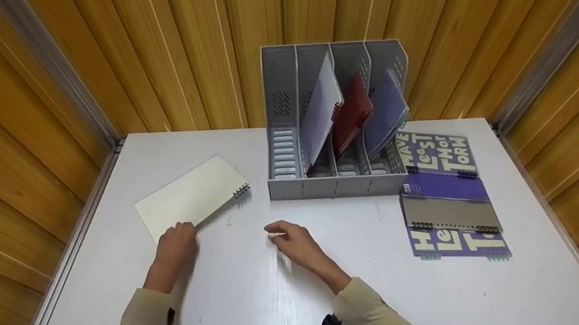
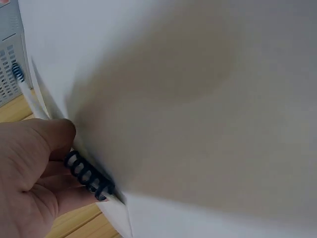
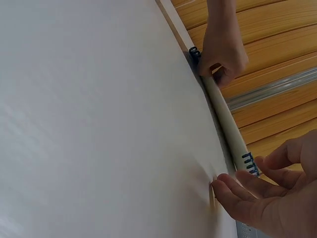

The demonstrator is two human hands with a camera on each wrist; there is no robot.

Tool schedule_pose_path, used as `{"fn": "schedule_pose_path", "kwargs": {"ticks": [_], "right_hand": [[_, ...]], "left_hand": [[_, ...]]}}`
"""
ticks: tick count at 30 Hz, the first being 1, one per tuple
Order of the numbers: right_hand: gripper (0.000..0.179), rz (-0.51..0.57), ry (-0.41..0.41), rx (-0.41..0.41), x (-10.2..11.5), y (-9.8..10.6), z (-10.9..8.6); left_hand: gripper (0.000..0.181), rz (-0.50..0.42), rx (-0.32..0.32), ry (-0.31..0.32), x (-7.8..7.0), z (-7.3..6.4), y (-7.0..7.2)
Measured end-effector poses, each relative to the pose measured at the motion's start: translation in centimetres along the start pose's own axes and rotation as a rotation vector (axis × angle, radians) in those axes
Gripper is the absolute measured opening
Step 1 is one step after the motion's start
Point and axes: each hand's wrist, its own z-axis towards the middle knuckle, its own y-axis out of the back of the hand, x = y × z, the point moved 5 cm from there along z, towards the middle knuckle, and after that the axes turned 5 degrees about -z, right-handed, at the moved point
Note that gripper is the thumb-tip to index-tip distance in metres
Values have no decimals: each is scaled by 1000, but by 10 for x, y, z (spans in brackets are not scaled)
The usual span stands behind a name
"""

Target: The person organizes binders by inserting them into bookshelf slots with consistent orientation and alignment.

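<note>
A cream spiral notebook [image 1: 193,191] lies at an angle on the left of the white table [image 1: 242,307]. My left hand [image 1: 173,248] pinches its near edge; in the left wrist view the thumb is on top and the fingers curl under beside a dark ring binding [image 2: 89,176]. Another set of rings shows at the notebook's right corner. My right hand [image 1: 299,246] hovers low over the table, right of the notebook, fingers loosely bent around nothing. In the right wrist view its fingertips [image 3: 223,183] come close to the tabletop.
A grey file rack [image 1: 339,185] stands at the back, with a white notebook [image 1: 321,112], a red notebook [image 1: 354,115] and a blue notebook [image 1: 386,113] leaning in separate slots. Right of it, several overlapping notebooks include a brown one [image 1: 449,213] and a purple lettered one [image 1: 459,242]. Wood-patterned walls surround the table.
</note>
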Motion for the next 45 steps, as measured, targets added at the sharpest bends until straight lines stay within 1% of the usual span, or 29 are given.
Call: {"fn": "schedule_pose_path", "kwargs": {"ticks": [3,5,8,11,13,15,17,22,27,33,38,40,42,45], "right_hand": [[30,-10,1,-10,1,1,1],[30,-20,5,-14,1,1,2],[31,-32,8,-10,2,0,2],[30,-38,16,-18,2,0,2],[30,-35,16,-24,1,0,3],[30,-34,17,-26,1,0,3],[30,-31,10,-24,1,-1,4],[30,-35,-1,-9,4,-2,4],[32,-15,1,0,6,-1,6],[33,16,25,-25,7,1,8],[36,42,26,-42,10,1,10],[38,44,20,-49,12,2,11],[40,41,11,-55,13,2,11],[42,53,-6,-44,14,2,12]], "left_hand": [[5,-56,-50,-8,0,0,4],[5,-103,-55,13,-1,-1,6],[5,-198,-32,70,-5,-2,10],[7,-301,29,137,-11,-2,11],[11,-366,52,168,-15,-2,12],[16,-415,61,193,-20,-3,12],[20,-450,50,206,-26,-4,12],[20,-509,3,200,-48,-8,12],[11,-568,-25,170,-77,-12,10],[10,-621,-45,130,-107,-13,5],[14,-631,-60,131,-123,-12,1],[13,-644,-56,130,-128,-11,0],[11,-651,-54,128,-133,-10,-1],[11,-670,-66,129,-136,-9,-1]]}}
